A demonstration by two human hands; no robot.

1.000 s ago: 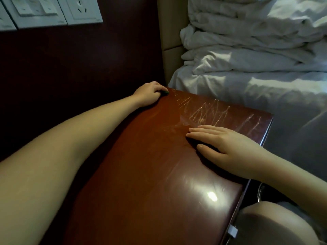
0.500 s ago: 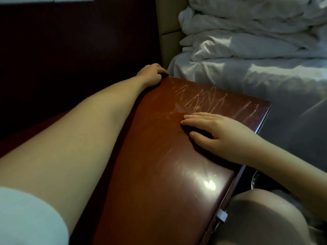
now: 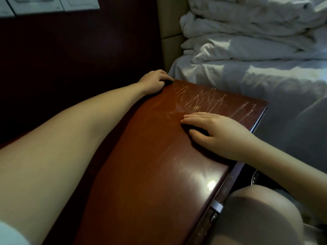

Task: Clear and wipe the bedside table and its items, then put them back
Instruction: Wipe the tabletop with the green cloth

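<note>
The bedside table (image 3: 145, 174) has a glossy red-brown top with pale scratches near its far edge and nothing standing on it. My left hand (image 3: 154, 81) lies at the table's far left corner. Its fingers are curled round a small dark green thing (image 3: 170, 82) that only peeks out at the fingertips; what it is I cannot tell. My right hand (image 3: 217, 133) rests flat on the top near the right edge, fingers straight and together, with dark shadow under the palm.
A bed with rumpled white bedding (image 3: 247, 50) adjoins the table's far side and right side. A dark wall panel (image 3: 70, 50) with white switch plates (image 3: 53, 4) rises at the left. My knee (image 3: 256, 218) is against the table's front edge.
The view dipped and came back. Both hands stay in the same places on the table, the left at the far corner, the right flat near the right edge.
</note>
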